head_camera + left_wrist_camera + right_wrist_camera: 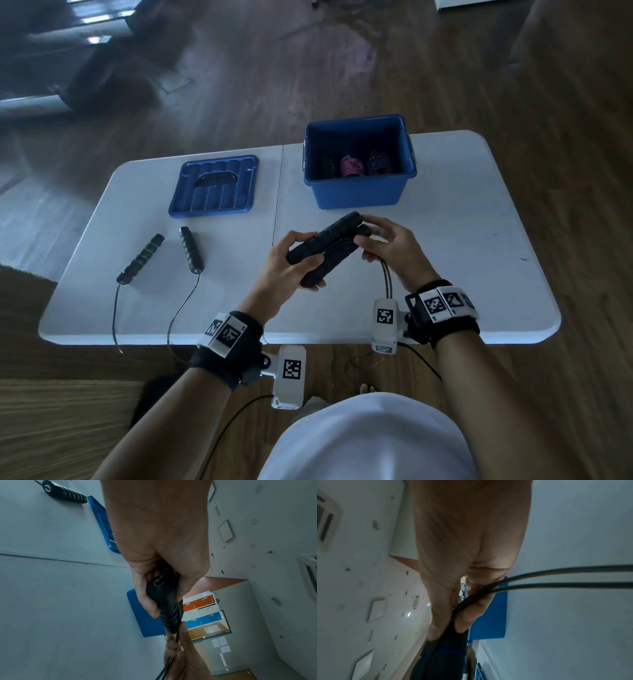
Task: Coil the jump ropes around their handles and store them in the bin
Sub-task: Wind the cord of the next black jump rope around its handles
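we've got the pair of black ribbed foam jump-rope handles [327,245] side by side above the white folding counter [479,240], just in front of the blue plastic bin [359,195]. our left hand [291,267] is wrapped round the near ends, fingers and thumb clamped on both grips. our right hand [390,250] has its fingers closed on the far ends and on the thin black cord [387,277], two strands of it dropping past the palm and off the counter edge.

handling, as we judge it: handles look light, stiff, a bit grippy w/ the ribs, so a firm hold at the middle or near end should keep them parallel. cord looks springy and slick, prob wants to unwind, so we'd keep tension and pinch it close to where it leaves the handles, then trap the last turn under a thumb.

bin already holds what looks like wound ropes, incl. a pink bundle [351,166]. a second black-handled rope [191,250] lies uncoiled on the counter's left, near the blue bin lid [214,186].
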